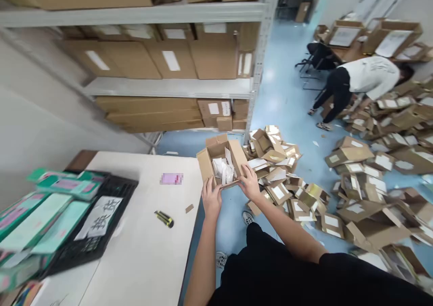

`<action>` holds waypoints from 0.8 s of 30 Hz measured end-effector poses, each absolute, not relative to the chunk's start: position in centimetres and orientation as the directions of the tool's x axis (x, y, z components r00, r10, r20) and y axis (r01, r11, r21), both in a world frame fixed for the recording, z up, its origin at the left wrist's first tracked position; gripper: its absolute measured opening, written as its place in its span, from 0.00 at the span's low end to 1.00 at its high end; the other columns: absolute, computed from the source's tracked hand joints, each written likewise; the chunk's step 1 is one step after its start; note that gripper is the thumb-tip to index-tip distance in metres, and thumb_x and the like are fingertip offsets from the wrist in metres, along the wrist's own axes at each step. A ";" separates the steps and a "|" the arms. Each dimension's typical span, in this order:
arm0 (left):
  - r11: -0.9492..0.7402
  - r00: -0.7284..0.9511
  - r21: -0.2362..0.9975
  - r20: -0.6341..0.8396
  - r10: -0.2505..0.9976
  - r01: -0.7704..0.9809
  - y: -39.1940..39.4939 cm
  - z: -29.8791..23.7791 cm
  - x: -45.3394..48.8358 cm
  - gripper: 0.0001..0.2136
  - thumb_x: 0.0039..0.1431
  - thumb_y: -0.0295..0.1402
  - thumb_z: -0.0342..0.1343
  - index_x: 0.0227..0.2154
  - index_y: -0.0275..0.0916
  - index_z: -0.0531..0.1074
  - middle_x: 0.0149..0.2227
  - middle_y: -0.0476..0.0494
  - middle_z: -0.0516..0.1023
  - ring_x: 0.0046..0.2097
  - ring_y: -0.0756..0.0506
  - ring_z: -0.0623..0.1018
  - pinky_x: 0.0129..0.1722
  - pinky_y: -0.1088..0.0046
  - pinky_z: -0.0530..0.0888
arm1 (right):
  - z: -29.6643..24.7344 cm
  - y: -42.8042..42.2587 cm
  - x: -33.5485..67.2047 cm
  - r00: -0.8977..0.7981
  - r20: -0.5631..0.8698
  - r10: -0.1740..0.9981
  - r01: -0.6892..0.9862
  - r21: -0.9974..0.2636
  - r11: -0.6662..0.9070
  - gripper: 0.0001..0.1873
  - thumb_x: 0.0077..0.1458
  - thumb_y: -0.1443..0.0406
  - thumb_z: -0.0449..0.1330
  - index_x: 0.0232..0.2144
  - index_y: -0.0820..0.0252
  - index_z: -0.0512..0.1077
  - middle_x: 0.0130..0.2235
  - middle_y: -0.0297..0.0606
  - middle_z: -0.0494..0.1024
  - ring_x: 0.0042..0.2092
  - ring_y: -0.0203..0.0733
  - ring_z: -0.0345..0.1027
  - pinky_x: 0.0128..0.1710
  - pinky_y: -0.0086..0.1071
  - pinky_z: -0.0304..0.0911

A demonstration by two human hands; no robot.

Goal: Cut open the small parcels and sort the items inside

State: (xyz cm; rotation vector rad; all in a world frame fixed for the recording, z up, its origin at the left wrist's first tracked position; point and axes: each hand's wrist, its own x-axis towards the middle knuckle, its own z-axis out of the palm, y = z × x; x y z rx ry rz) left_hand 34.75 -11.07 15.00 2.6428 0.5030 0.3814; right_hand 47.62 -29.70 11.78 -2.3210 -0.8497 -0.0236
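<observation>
An open cardboard box (204, 164) is held up just off the right edge of the white table, its flaps spread outward. Inside lie crumpled white papers or bags (223, 168); I cannot make out which. My left hand (211, 198) grips the near left corner of the box. The near right side is in the fingers of my right hand (249, 183). On the table nearby lie a yellow and black utility knife (164, 218), a small brown cardboard scrap (189, 208) and a small pink item (172, 178), which is blurred.
The white table (142, 243) carries a black crate (101, 247) with green and pink packages (54, 225). Metal shelving (169, 87) with cartons stands ahead. Discarded boxes (277, 191) heap on the blue floor at right. A person in a white top (372, 76) bends over another pile.
</observation>
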 end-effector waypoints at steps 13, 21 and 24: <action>-0.883 0.950 0.442 0.312 -0.014 -0.158 -28.6 17.3 55.9 0.21 0.66 0.26 0.52 0.59 0.43 0.77 0.74 0.39 0.62 0.75 0.32 0.58 0.70 0.44 0.67 | 13.3 -50.3 60.4 0.924 0.336 0.181 0.309 -0.381 -0.871 0.25 0.57 0.63 0.66 0.57 0.55 0.76 0.73 0.49 0.59 0.75 0.71 0.42 0.68 0.69 0.50; -0.874 0.926 0.486 0.315 0.205 0.028 -24.6 17.7 51.1 0.22 0.66 0.27 0.54 0.61 0.45 0.74 0.74 0.41 0.61 0.76 0.33 0.56 0.72 0.44 0.64 | 14.4 -44.0 60.0 0.847 0.435 0.305 0.515 -0.528 -0.675 0.20 0.63 0.65 0.58 0.57 0.57 0.75 0.71 0.48 0.63 0.74 0.61 0.48 0.70 0.61 0.56; -0.857 0.876 0.488 0.326 0.355 0.166 -21.6 17.7 47.0 0.22 0.67 0.28 0.53 0.62 0.44 0.73 0.75 0.40 0.60 0.76 0.33 0.55 0.73 0.45 0.63 | 15.1 -39.3 59.0 0.784 0.444 0.434 0.621 -0.551 -0.557 0.21 0.64 0.66 0.57 0.58 0.56 0.75 0.71 0.47 0.61 0.75 0.60 0.47 0.70 0.60 0.57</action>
